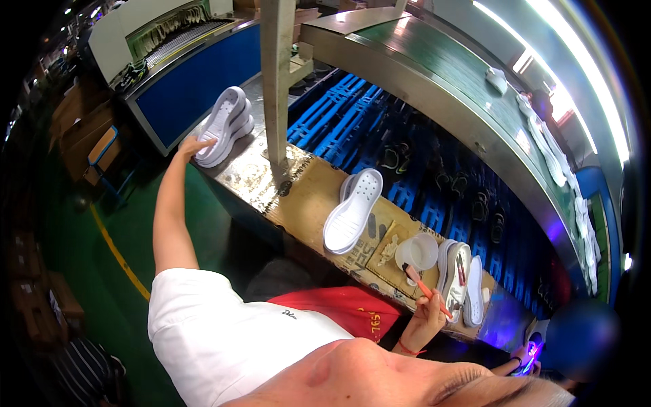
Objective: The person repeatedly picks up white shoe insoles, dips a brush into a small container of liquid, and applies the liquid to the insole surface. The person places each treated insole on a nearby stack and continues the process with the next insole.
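At the far left end of the workbench, my left hand (192, 146) is closed on the near end of a white shoe sole (224, 117), which sits on top of another. My right hand (427, 320) grips a brush (430, 292) by its orange handle, with the dark bristles close to a white plastic tub (418, 252). More white soles (353, 209) lie on the cardboard-covered middle of the bench. Beside my right hand stands a sole or shoe part (458, 277) with a dark reddish mark inside, and another white sole (474, 293) leans next to it.
A metal post (274, 81) rises from the bench. Beyond runs a blue slatted conveyor (339, 112) carrying dark footwear, under a raised green belt (424, 47) with white pieces. A co-worker's hand (523, 356) is in purple light at lower right. A blue-sided machine (196, 88) stands far left.
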`<action>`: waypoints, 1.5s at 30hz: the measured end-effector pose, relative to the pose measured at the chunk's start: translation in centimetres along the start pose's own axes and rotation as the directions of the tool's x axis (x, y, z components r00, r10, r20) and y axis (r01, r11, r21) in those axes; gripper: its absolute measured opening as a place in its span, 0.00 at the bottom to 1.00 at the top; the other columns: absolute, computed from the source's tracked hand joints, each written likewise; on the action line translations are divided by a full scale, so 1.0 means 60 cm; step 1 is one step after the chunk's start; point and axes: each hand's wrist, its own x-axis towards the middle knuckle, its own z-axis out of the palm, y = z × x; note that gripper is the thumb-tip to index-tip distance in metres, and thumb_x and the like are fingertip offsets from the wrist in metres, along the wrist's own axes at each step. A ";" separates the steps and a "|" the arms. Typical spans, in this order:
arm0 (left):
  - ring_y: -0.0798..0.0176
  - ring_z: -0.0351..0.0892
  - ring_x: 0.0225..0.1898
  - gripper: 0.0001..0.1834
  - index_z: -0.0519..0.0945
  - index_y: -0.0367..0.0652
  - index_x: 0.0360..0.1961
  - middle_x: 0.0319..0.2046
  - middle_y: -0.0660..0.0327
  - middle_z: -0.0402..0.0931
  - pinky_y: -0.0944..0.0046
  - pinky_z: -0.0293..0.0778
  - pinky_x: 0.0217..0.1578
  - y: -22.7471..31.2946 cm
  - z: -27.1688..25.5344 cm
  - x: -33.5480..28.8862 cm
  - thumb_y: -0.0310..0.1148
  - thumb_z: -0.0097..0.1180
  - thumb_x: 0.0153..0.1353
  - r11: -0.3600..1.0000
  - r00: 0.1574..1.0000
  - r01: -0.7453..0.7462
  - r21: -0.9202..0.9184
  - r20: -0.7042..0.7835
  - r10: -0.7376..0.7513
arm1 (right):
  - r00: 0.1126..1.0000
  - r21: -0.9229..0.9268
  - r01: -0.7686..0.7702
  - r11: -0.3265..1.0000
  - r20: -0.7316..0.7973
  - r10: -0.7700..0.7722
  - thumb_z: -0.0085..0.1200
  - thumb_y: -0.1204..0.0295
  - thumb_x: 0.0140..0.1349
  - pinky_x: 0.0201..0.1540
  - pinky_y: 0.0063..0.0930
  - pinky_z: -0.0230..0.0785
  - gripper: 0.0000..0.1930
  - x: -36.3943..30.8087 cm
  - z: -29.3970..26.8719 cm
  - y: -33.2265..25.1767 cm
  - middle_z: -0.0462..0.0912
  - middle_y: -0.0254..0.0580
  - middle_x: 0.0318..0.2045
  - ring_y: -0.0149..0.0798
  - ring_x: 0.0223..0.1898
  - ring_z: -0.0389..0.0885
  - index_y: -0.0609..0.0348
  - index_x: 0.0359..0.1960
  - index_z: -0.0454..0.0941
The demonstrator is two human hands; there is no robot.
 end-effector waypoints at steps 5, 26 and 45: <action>0.51 0.75 0.52 0.60 0.65 0.25 0.59 0.53 0.42 0.71 0.58 0.69 0.52 0.066 0.064 -0.062 0.59 0.75 0.32 0.993 0.989 0.048 -0.110 0.147 -0.032 | 0.999 -0.003 -0.027 1.000 -0.035 0.027 0.50 0.71 0.67 0.35 0.18 0.68 0.12 -0.015 -0.001 0.005 0.81 0.41 0.27 0.28 0.28 0.77 0.72 0.42 0.76; 0.64 0.75 0.46 0.41 0.68 0.29 0.53 0.45 0.52 0.75 0.65 0.72 0.45 0.140 0.215 -0.450 0.51 0.69 0.49 0.867 0.905 -0.041 -0.496 0.349 0.243 | 0.983 0.107 -0.186 0.977 0.030 0.184 0.51 0.71 0.66 0.35 0.16 0.68 0.14 0.023 0.005 0.031 0.80 0.43 0.34 0.27 0.30 0.75 0.74 0.44 0.74; 0.51 0.60 0.60 0.22 0.75 0.45 0.47 0.46 0.56 0.71 0.46 0.48 0.67 0.368 0.205 -0.359 0.29 0.57 0.46 -0.509 -0.212 -0.781 0.362 0.612 0.762 | 0.971 0.090 -0.239 0.967 0.020 0.238 0.52 0.71 0.65 0.36 0.16 0.67 0.15 0.040 -0.033 0.062 0.78 0.41 0.36 0.27 0.29 0.75 0.74 0.46 0.74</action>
